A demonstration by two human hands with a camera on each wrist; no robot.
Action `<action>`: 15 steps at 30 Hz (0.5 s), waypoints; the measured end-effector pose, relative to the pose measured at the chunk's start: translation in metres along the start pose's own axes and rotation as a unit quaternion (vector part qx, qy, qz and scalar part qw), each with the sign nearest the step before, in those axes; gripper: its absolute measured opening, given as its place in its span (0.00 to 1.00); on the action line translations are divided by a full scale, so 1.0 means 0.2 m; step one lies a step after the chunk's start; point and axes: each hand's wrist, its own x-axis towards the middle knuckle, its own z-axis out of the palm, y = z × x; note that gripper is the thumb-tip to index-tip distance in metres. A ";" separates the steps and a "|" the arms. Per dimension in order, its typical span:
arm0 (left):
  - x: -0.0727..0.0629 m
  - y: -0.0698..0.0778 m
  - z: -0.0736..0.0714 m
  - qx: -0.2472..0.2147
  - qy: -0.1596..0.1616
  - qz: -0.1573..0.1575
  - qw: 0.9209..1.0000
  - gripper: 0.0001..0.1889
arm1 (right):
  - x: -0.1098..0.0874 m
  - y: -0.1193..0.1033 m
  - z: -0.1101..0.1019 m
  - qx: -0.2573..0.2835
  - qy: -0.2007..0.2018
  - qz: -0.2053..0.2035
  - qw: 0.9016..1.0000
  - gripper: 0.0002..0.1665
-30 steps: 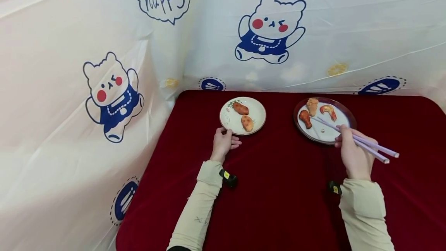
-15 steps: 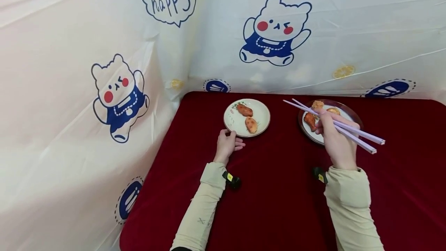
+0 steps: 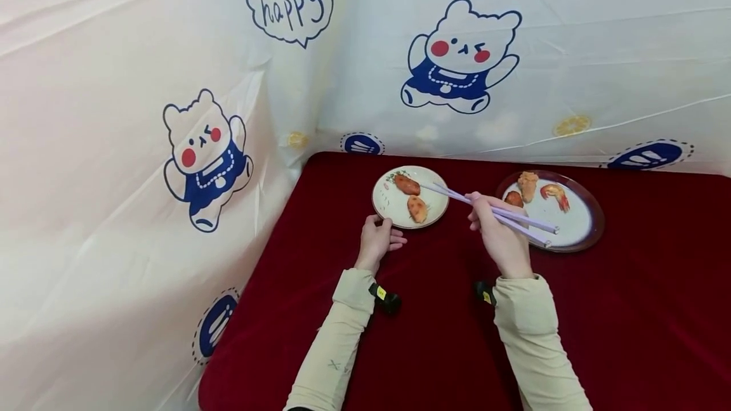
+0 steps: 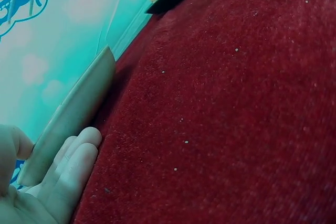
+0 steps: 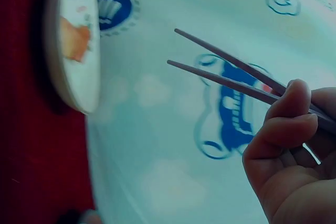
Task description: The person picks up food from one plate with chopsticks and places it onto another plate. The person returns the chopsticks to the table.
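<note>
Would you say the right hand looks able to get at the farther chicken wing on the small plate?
Probably yes: the right hand holds chopsticks with empty, parted tips above the small plate, near the chicken wing. Nothing visible blocks them; the left hand holds only the near rim.

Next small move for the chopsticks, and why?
Probably lower the chopsticks toward the darker food piece on the small plate: their tips are apart, empty and raised above plate height, while the left hand grips the rim.

Beige sleeves [image 3: 334, 342] (left marked), black wrist cameras [image 3: 391, 301], yellow labels [image 3: 378, 292]
</note>
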 end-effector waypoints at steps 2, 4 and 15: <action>-0.04 0.05 0.01 0.007 0.001 0.002 1.000 0.26 | 0.01 0.04 0.02 -0.001 -0.009 0.016 1.000 0.20; -0.05 0.06 0.01 0.008 0.003 0.001 1.000 0.26 | 0.02 0.08 0.04 -0.005 -0.016 0.031 0.999 0.21; 0.03 -0.03 0.00 0.001 0.002 0.003 1.000 0.27 | 0.05 0.22 0.10 0.020 -0.025 0.077 0.997 0.22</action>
